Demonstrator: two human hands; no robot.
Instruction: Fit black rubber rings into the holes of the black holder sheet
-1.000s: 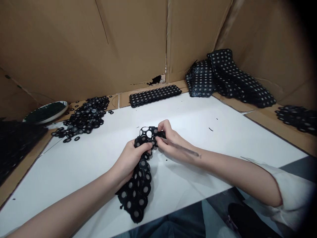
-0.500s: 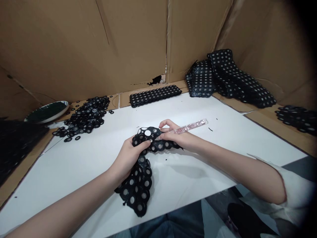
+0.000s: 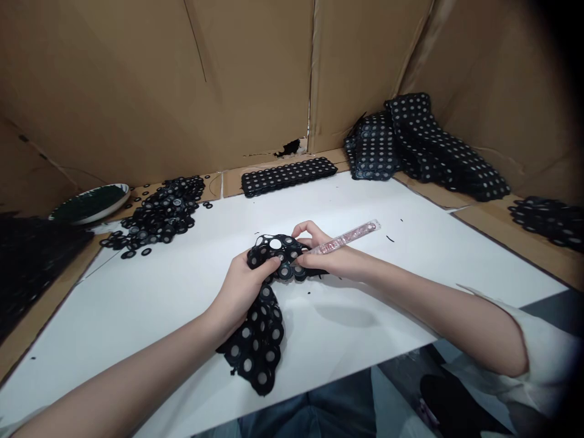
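A: What moved? Since half a second ago the black perforated sheet [image 3: 264, 304] has bunched up tighter; the strip that lay out toward the right under my right hand [image 3: 326, 258] is pulled in now, and the hanging tail sits a bit nearer the front edge. The pink stick tool [image 3: 347, 236] barely shifted. A second ago it was tucked low along my wrist; now it angles up and far-right.

B: Hand states?

A: Left hand [image 3: 241, 289] is curled closed around the sheet's middle, thumb on top by the big punched-out hole. Right hand is pinched closed on the stick tool, fingertips also touching the sheet's top edge. The sheet itself is centre of the white tabletop [image 3: 365, 201], its tail draped toward me.

B: How do I do this step cleanly?

A: My read: keep the left grip firm just beside the ring being worked so the sheet can't flop, push with the stick tip square on one ring, don't tear the webbing.

B: Surroundings?

A: Loose ring pile [image 3: 157, 213] far left, flat sheet [image 3: 287, 175] at the far edge, stacked sheets [image 3: 420, 146] far right. These look unchanged.
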